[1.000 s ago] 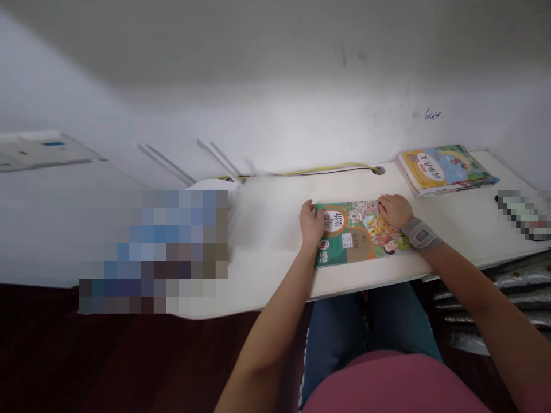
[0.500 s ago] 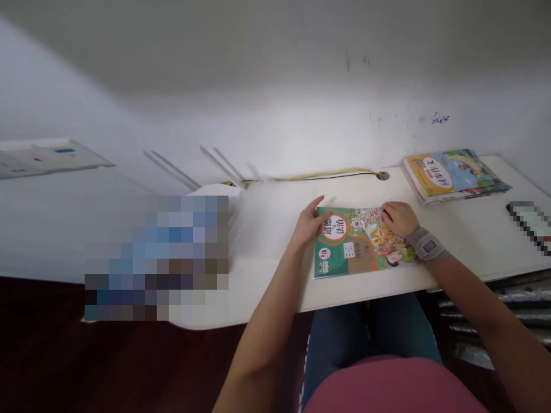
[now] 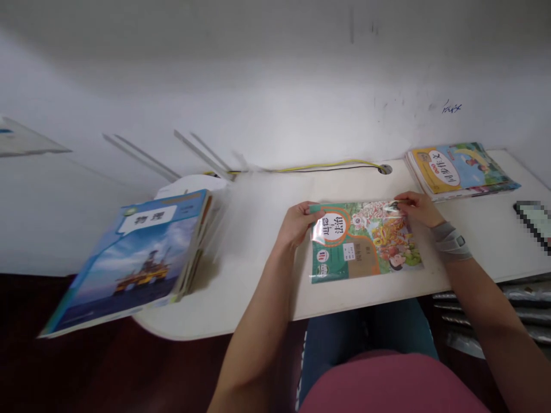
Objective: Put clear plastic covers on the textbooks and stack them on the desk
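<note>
A green textbook [image 3: 365, 246] with a colourful lion-dance cover lies sideways in front of me, its glossy cover catching the light. My left hand [image 3: 298, 221] grips its upper left corner, thumb on the cover and fingers curled behind the edge. At the upper right corner, my right hand [image 3: 419, 207] pinches the book between thumb and fingers. A grey band circles my right wrist. Whether the book's lower edge touches the desk I cannot tell.
Blue physics textbooks [image 3: 142, 252] are stacked at the left, overhanging the desk [image 3: 241, 292]. A second book stack [image 3: 465, 169] sits at the back right, near a phone [image 3: 536, 221]. A yellow cable [image 3: 318, 166] runs along the wall into a hole.
My right hand has moved from lying on the cover to pinching its upper right corner. My left hand has closed on the left corner. The view has shifted, showing the left stack more fully.
</note>
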Action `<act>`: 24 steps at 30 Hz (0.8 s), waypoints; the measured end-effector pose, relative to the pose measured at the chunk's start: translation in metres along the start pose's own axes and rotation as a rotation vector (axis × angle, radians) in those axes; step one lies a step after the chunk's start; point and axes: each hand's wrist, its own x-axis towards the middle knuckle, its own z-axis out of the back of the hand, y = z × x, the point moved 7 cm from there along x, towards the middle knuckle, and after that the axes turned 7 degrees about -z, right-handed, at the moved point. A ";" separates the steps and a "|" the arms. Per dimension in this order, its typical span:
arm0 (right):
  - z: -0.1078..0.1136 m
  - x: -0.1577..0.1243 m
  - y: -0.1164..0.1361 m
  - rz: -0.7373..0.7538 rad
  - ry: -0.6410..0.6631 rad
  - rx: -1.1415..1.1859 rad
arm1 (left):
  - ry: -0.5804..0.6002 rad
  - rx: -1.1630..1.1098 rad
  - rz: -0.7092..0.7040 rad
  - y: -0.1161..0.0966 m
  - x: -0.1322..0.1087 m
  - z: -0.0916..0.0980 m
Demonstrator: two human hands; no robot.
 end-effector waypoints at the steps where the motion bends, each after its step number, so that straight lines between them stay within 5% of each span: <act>1: 0.002 0.001 -0.003 -0.048 0.007 0.066 | -0.007 0.009 -0.004 -0.001 0.000 0.000; 7: 0.007 0.002 -0.008 -0.183 -0.082 0.284 | -0.044 0.096 0.018 0.003 -0.001 0.006; 14: 0.001 0.003 -0.014 -0.230 -0.145 0.263 | -0.043 0.301 -0.013 0.010 0.003 0.011; 18: -0.003 0.004 -0.015 -0.228 -0.194 -0.040 | -0.153 0.718 -0.096 0.004 0.005 0.014; 24: -0.009 0.002 -0.007 -0.280 -0.238 -0.746 | -0.127 1.214 -0.057 0.000 0.005 0.000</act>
